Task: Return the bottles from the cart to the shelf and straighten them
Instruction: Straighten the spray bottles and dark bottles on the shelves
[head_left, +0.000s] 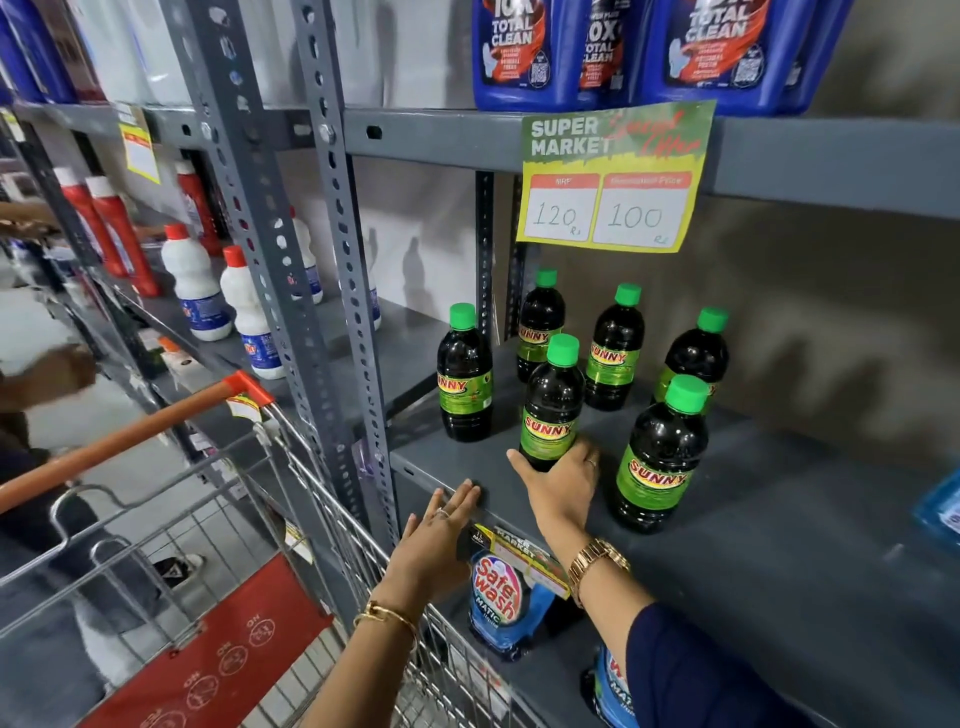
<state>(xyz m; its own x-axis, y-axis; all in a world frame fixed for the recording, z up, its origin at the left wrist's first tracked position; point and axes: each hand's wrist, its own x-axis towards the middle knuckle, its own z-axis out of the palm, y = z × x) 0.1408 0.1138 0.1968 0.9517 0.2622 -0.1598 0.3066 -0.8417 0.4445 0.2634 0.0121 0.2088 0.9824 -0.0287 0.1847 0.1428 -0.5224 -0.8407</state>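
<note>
Several dark bottles with green caps and "SUNNY" labels stand upright on the grey shelf (779, 519). My right hand (563, 486) grips the base of the front middle bottle (551, 405), which stands on the shelf. Another bottle (660, 457) is just to its right and one (464, 376) stands to its left at the shelf's corner. Others stand behind (614, 351). My left hand (434, 540) rests flat, fingers together, on the shelf's front edge and holds nothing. The wire cart (311, 519) with an orange handle sits at lower left; I see no bottles in its visible part.
Grey slotted uprights (343, 291) divide the shelving bays. A price sign (613, 176) hangs from the upper shelf, blue detergent jugs (524, 52) above. Blue pouches (506, 597) sit on the shelf below. White and red bottles (197, 286) fill the left bay. Another person's hand (67, 366) is at left.
</note>
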